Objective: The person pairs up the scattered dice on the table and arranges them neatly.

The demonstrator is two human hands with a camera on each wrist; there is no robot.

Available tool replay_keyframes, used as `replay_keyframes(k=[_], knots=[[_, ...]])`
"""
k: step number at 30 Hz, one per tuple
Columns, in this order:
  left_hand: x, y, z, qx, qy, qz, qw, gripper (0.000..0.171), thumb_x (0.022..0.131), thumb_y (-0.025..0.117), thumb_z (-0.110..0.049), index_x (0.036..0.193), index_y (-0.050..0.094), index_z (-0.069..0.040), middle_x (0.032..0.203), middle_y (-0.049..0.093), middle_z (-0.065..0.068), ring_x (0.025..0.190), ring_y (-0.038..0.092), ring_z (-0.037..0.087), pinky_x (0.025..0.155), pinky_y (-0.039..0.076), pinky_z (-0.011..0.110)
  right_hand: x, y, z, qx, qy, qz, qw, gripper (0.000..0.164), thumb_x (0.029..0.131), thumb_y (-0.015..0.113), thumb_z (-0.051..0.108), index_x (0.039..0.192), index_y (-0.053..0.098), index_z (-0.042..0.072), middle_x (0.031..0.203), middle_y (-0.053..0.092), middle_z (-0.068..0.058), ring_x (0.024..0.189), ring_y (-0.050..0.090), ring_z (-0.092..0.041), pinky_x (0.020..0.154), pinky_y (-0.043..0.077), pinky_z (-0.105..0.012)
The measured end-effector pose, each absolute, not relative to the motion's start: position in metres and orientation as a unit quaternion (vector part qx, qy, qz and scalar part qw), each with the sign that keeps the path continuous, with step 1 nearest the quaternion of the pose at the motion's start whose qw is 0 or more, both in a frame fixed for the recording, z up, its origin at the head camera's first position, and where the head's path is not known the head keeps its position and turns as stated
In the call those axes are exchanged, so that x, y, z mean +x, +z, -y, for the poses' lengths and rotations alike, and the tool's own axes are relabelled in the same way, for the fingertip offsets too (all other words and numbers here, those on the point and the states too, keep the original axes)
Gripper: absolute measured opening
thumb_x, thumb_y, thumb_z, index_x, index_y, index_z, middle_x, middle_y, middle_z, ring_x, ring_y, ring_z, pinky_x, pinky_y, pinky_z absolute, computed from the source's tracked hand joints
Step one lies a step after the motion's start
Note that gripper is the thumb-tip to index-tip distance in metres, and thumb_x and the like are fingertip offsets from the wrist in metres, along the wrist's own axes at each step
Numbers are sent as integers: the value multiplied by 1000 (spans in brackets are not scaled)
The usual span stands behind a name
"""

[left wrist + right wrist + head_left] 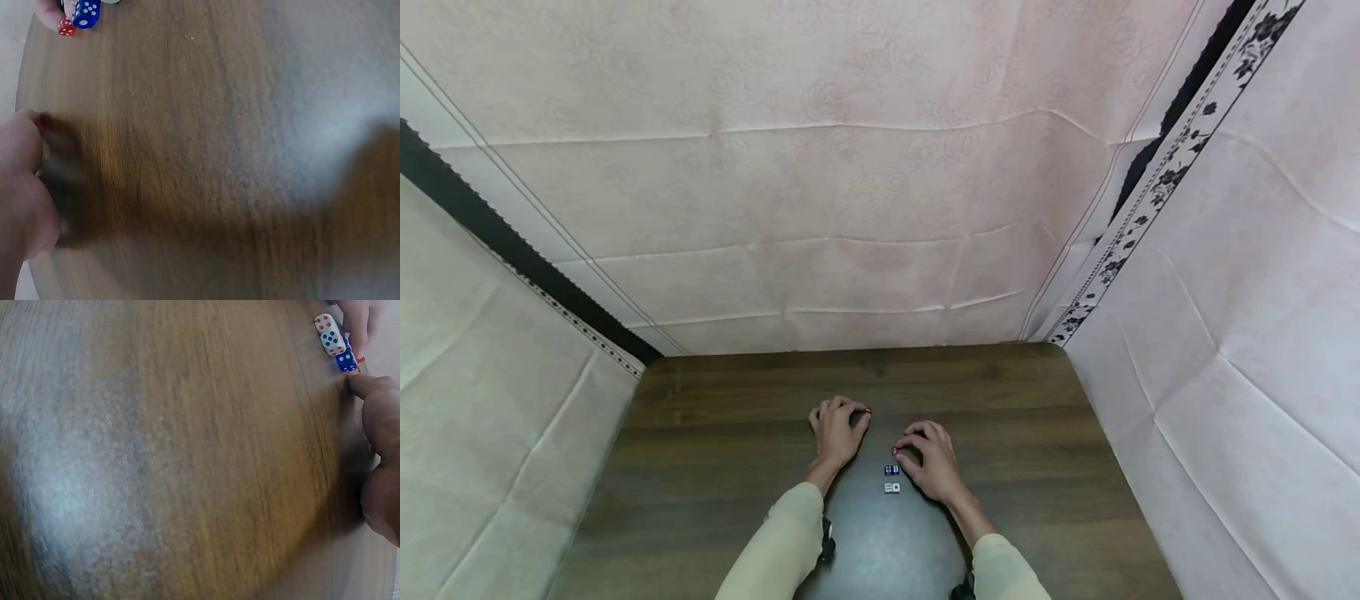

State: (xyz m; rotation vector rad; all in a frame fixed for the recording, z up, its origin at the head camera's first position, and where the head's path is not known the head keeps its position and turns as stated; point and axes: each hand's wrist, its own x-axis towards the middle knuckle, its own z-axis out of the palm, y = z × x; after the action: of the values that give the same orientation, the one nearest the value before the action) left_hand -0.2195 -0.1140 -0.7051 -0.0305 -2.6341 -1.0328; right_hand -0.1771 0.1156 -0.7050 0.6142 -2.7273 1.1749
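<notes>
My left hand [838, 431] pinches a small red die [868, 409] between thumb and forefinger, close over the tabletop. Lower and to its right, my right hand [934, 462] has another red die [894, 451] between its thumb and fingertip; that red die [66, 26] shows white pips in the left wrist view. Just below the right fingertips sit two blue dice [891, 470] side by side. A pair of white dice [891, 488] lies nearer the body, in line with the blue ones. From the right wrist, the white dice [330, 334] show red and blue pips.
The dice lie on a brown wood-grain table [700, 467] with rounded far corners. Pale patterned cloth [880, 208] hangs behind it, and more cloth [1240, 400] flanks the right side. Dark straps with small devices [827, 542] are on both wrists.
</notes>
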Motion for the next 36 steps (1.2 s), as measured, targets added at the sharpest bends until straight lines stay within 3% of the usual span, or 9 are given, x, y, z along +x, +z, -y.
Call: replay_keyframes(k=[11, 27, 31, 36], knots=[[-201, -690, 117, -51, -364, 922, 117, 8, 103, 86, -24, 108, 88, -18, 119, 79, 8, 122, 67, 36, 117, 39, 67, -176, -704, -115, 212, 382, 897, 62, 10, 99, 89, 19, 108, 84, 21, 134, 70, -8, 139, 57, -38, 121, 39, -66], [-168, -697, 117, -133, -379, 905, 138, 7, 100, 89, -19, 106, 87, -17, 111, 78, 2, 111, 71, 27, 110, 51, 61, -176, -706, -116, 213, 383, 896, 72, 11, 98, 90, 17, 108, 85, 18, 133, 71, -10, 139, 56, -39, 122, 39, -67], [-163, -701, 114, -159, -390, 896, 142, 8, 98, 89, -13, 106, 87, -13, 112, 80, 6, 119, 73, 35, 116, 51, 69, -177, -707, -116, 215, 381, 896, 72, 11, 99, 89, 18, 109, 85, 18, 133, 71, -11, 138, 56, -40, 122, 39, -67], [-161, -702, 110, -171, -391, 896, 125, 11, 99, 89, -14, 109, 87, -11, 117, 80, 9, 136, 69, 44, 124, 40, 80, -177, -709, -116, 220, 376, 897, 79, 11, 99, 89, 17, 110, 85, 17, 132, 71, -11, 134, 58, -39, 119, 40, -67]])
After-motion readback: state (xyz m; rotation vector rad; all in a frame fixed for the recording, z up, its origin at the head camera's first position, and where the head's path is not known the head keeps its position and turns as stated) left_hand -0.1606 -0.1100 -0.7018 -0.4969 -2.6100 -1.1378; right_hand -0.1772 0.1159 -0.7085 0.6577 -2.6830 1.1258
